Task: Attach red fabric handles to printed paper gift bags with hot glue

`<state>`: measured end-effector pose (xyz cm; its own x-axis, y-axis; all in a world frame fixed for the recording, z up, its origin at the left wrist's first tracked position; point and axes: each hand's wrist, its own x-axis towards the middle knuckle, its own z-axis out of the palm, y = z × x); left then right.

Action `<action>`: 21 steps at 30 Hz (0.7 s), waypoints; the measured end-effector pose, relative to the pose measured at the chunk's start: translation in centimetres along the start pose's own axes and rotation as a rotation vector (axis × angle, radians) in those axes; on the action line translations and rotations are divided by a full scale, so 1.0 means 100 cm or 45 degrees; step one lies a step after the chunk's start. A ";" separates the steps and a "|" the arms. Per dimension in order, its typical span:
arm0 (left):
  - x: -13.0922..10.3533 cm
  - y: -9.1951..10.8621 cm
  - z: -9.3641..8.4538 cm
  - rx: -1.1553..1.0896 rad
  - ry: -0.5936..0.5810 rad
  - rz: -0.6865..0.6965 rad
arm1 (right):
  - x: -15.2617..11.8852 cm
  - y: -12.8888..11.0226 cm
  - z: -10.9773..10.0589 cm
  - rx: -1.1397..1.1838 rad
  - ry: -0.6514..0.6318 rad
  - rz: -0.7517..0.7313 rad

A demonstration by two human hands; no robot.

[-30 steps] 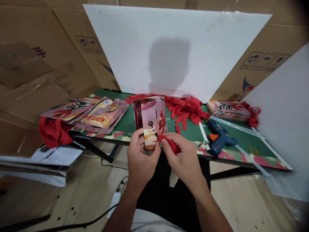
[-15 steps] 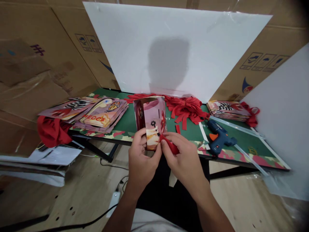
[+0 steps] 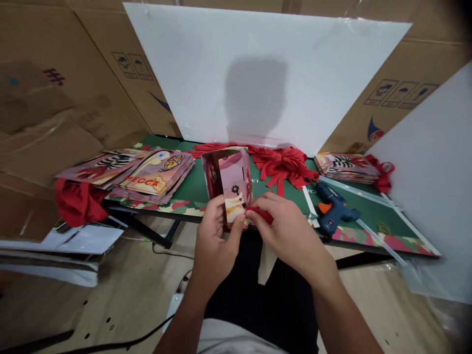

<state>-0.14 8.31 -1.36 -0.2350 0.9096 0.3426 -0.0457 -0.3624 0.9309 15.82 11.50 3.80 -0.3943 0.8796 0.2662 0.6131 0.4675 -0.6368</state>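
Note:
Upright above the front edge of the table is a printed paper bag [image 3: 231, 172], pink with a black flower-like mark and a narrow slit in its side. My left hand [image 3: 219, 236] is closed around its lower part, the thumb pressing the side panel. My right hand [image 3: 285, 228] pinches a red ribbon [image 3: 263, 214] against the bag's side, near the left thumb. The ribbon's tip is hidden at the fingertips. Behind the bag lies a bundle of red ribbons [image 3: 283, 164].
Stacked printed bags [image 3: 155, 174] lie on the left, with another stack [image 3: 346, 167] at the back right. A blue glue gun [image 3: 334, 209] with a clear glue stick rests on the right of the green table [image 3: 186, 189]. Red fabric [image 3: 79, 201] hangs at the left edge.
My right hand has turned slightly and its forearm has swung right. Between its fingers the ribbon now looks narrower. The bag remains in my left hand, barely moved.

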 end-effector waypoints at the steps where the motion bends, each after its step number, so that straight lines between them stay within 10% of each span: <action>1: 0.001 0.000 -0.002 0.004 -0.010 0.001 | 0.002 0.001 0.000 0.008 -0.012 0.000; 10: 0.014 0.002 -0.024 0.014 0.005 0.020 | -0.001 0.039 -0.028 0.298 -0.188 0.051; 21: 0.031 -0.007 -0.069 0.021 0.043 0.056 | -0.074 0.117 -0.130 0.056 -0.016 0.293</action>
<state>-7.55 10.02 -1.86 -0.2692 0.8854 0.3790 -0.0188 -0.3983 0.9170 34.79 11.57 3.74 -0.2563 0.9612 0.1018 0.6576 0.2506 -0.7105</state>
